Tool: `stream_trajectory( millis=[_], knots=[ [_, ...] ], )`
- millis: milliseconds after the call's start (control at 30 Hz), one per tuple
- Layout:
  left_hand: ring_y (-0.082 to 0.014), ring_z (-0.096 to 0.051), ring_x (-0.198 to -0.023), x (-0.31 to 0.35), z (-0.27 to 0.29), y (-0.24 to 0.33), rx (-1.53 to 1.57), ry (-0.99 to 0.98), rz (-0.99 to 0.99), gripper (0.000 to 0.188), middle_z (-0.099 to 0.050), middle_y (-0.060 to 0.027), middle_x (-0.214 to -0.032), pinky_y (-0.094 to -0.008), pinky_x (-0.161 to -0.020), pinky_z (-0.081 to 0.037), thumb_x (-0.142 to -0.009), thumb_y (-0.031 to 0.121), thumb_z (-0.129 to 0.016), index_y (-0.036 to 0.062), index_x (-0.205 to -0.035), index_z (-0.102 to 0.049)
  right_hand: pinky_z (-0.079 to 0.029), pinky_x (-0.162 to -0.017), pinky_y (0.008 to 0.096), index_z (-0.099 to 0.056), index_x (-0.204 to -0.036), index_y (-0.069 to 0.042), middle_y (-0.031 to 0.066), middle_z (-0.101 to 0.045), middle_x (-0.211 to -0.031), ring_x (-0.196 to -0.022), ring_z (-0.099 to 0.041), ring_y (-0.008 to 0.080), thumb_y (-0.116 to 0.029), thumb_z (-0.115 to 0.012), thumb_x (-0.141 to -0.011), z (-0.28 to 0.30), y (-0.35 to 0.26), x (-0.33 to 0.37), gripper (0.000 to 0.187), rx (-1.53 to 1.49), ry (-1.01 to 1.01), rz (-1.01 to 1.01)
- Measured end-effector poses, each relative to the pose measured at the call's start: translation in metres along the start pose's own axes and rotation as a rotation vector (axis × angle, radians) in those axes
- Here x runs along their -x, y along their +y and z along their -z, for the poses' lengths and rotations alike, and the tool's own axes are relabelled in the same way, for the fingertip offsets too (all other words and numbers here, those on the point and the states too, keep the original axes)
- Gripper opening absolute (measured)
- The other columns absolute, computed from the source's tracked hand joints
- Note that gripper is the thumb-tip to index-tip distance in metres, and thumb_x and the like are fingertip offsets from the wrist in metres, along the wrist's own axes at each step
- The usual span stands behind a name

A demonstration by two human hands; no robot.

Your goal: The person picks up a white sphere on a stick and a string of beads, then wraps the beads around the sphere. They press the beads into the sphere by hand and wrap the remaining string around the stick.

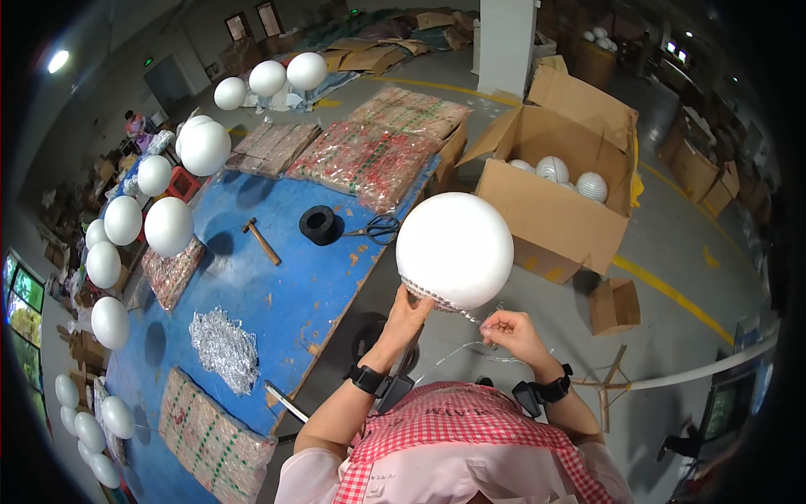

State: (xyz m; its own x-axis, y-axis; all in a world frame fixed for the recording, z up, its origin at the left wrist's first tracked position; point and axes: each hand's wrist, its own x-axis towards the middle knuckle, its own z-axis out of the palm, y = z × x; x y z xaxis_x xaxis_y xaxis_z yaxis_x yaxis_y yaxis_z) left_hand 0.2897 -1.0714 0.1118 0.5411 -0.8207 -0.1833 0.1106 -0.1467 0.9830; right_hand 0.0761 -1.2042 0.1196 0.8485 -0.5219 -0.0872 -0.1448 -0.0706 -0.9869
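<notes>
A large smooth white ball (455, 245) is held up in front of me, right of the table's edge. My left hand (407, 321) grips its lower left side, thumb and fingers closed against it. Rows of silvery bead-like trim (426, 296) run round the ball's underside. From there a short length stretches to my right hand (515, 334), which pinches it between thumb and fingers, a little apart from the ball. A thin loose loop of the strand (449, 356) hangs below, between my wrists. The ball's bottom is partly hidden.
The blue table (290, 294) carries a hammer (262, 242), black tape roll (321, 225), scissors (378, 229), a silver strand heap (225, 350) and wrapped bundles (361, 160). White balls (169, 227) line its far left side. An open carton (550, 214) holds silver-banded balls; a smaller box (614, 306) stands on the floor.
</notes>
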Motion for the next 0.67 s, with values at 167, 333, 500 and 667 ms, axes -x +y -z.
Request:
stream_trajectory(
  millis=[167,333,500,667],
  knots=[
    [-0.0267,-0.051,-0.113,-0.001,-0.009,-0.002,-0.027,0.022,-0.096,0.081,-0.041,-0.0218,-0.128,-0.0345,-0.092,-0.045,-0.083,0.035,-0.068,-0.0074,-0.137,-0.024,-0.040,-0.052,0.0188,-0.065,-0.092,0.000,-0.0032,-0.063,-0.073,-0.061,-0.052,0.0024,-0.008,-0.066,-0.083,-0.007,-0.022,0.005,0.012,-0.113,0.028,0.027],
    [-0.0301,-0.050,-0.112,-0.002,-0.021,-0.013,-0.178,0.163,-0.166,0.105,-0.037,-0.0264,-0.128,-0.0352,-0.091,-0.045,-0.073,0.043,-0.075,-0.0115,-0.140,-0.014,-0.039,-0.051,0.0205,-0.064,-0.089,-0.003,-0.0022,-0.060,-0.064,-0.059,-0.053,0.0028,-0.014,-0.070,-0.081,-0.015,-0.033,-0.001,0.015,0.157,0.169,0.089],
    [-0.0338,-0.049,-0.111,0.002,-0.029,-0.011,-0.316,0.269,-0.156,0.117,-0.035,-0.0289,-0.127,-0.0354,-0.091,-0.045,-0.068,0.047,-0.078,-0.0111,-0.141,-0.006,-0.040,-0.052,0.0220,-0.063,-0.085,-0.003,-0.0005,-0.060,-0.062,-0.057,-0.053,0.0050,-0.018,-0.068,-0.082,-0.023,-0.048,-0.002,0.016,0.628,0.180,0.153],
    [-0.0328,-0.048,-0.111,0.011,-0.033,0.005,-0.328,0.290,-0.185,0.124,-0.033,-0.0262,-0.129,-0.0362,-0.092,-0.044,-0.067,0.052,-0.077,-0.0068,-0.143,0.002,-0.044,-0.053,0.0349,-0.066,-0.088,-0.006,0.0039,-0.068,-0.069,-0.058,-0.063,0.0212,-0.032,-0.068,-0.082,-0.012,-0.010,-0.014,0.027,0.093,0.031,0.079]
  ],
)
